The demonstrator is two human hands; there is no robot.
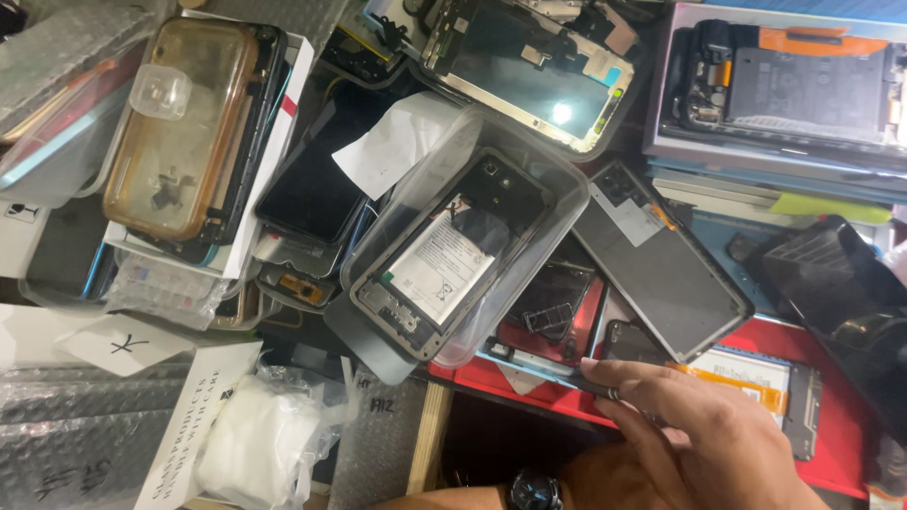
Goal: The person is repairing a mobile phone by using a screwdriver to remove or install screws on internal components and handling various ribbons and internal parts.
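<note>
My right hand (694,430) reaches in from the bottom right with its fingers pointing left. It pinches a thin dark tool (597,388) with a silver band, over the edge of a red tray (491,378). A wrist with a black watch (534,492) lies along the bottom edge; I take it for my left wrist, and its hand is hidden behind the right one. Just above the fingers, a clear plastic tub (553,170) holds an opened phone body (444,255) with a white-labelled battery.
Phone parts are heaped all around: a grey back cover (661,269), a detached screen (529,71), a yellowed case (179,123), an opened phone in a box (784,85), a bag of white padding (260,439) and bubble wrap (76,439).
</note>
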